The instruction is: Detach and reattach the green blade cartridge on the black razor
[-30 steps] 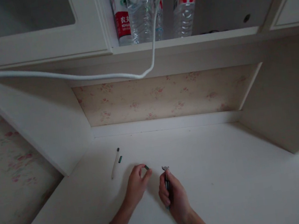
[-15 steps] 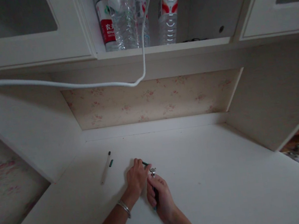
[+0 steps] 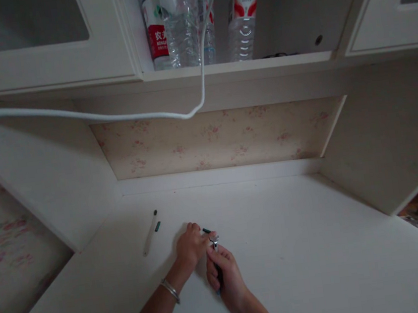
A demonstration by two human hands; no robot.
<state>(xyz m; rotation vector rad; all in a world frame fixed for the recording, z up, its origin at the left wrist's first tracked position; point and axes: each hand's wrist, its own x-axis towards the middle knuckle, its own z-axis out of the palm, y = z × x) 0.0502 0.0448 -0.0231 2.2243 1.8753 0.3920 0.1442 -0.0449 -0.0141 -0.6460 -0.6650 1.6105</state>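
Note:
My right hand (image 3: 226, 276) is closed around the dark handle of a small adjustable wrench (image 3: 215, 242), its metal head pointing away from me. My left hand (image 3: 191, 245) is curled low over the white tabletop, with fingers reaching to the wrench's head. A short dark green stick (image 3: 206, 230) shows just beyond those fingers; whether they grip it is hidden. Left of my hands lies a slim pale pen-like stick (image 3: 150, 235) with a black end. Beside it rests a small dark green piece (image 3: 157, 227).
The white tabletop (image 3: 300, 247) runs back to a floral wall panel (image 3: 210, 141). Side panels stand left and right. Overhead, an open shelf (image 3: 296, 58) holds several plastic bottles (image 3: 243, 20). A white cable (image 3: 113, 118) hangs across in front.
The view has shifted slightly. My left index finger lies closer across the wrench's head, and the wrench head has turned a little. Both hands stay in nearly the same place.

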